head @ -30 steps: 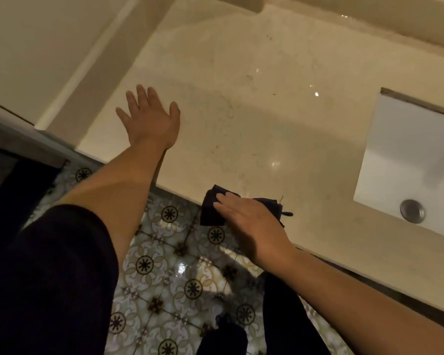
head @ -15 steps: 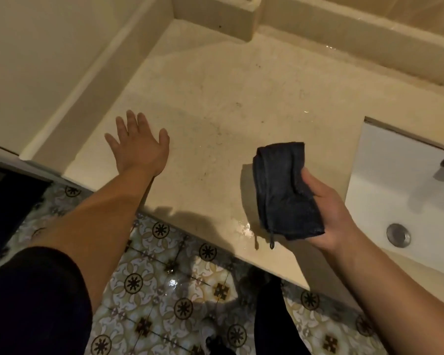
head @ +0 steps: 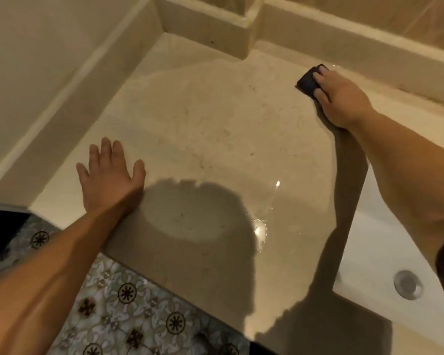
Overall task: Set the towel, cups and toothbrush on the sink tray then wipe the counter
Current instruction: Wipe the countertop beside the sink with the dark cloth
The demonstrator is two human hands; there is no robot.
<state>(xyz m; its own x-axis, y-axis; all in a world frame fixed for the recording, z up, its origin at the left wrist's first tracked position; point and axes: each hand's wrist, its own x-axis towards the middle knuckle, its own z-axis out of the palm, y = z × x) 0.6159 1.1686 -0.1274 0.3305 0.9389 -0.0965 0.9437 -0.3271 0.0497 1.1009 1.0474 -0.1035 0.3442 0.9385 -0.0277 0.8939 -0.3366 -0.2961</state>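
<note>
While my right hand (head: pixel 340 98) presses one dark folded cloth (head: pixel 308 80) flat against the counter (head: pixel 215 129), my left hand (head: pixel 110 179) lies palm down near the front left corner, fingers spread wide and holding nothing. That makes two hands on the stone and one cloth; I can see no cups, toothbrush or tray from here. My right fingers are laid over the cloth, pinning it rather than curling round it, and the cloth sits at the far side of the counter, just beside the raised back ledge (head: pixel 369 47). Whether it touches the ledge I cannot tell.

One white sink basin (head: pixel 374 252) is sunk into the counter on my right, with one round metal drain (head: pixel 408 284) at its bottom; my right forearm crosses above its far corner. One wet patch (head: pixel 260 230) glints near the front edge, between my two arms.

Along the left runs a raised side ledge (head: pixel 69 103), and a boxed step (head: pixel 205 29) juts out at the far corner where the ledges meet. The front edge drops to a patterned tile floor (head: pixel 128 303). Between my hands the stone is a broad bare stretch, shadowed by my head and arms.
</note>
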